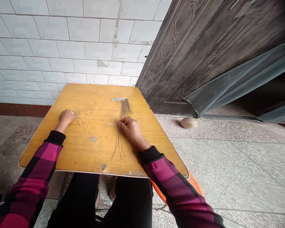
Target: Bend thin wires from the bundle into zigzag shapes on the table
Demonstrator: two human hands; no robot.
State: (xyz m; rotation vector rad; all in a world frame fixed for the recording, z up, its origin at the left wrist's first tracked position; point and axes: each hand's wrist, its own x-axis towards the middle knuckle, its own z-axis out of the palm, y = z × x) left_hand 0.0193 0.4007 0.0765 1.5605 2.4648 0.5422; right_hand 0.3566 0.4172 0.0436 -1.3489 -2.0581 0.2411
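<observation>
"White tiled wall [51, 28], then what?"
"Pale floor [209, 164] opens to the right of a yellow wooden table [80, 95], its far edge near the wall."
"Containers?"
"Orange curved rim [195, 181] under the near right corner; I cannot tell what it holds."
"Hands?"
"Well apart, right hand [131, 128] and left hand [67, 117] each inside its own side edge."
"Then?"
"Fringed bundle [126, 106] just beyond the right hand."
"Fingers?"
"Right ones pinched together on thin strands [119, 133]; left ones curled at loose strands [79, 116], grip unclear."
</observation>
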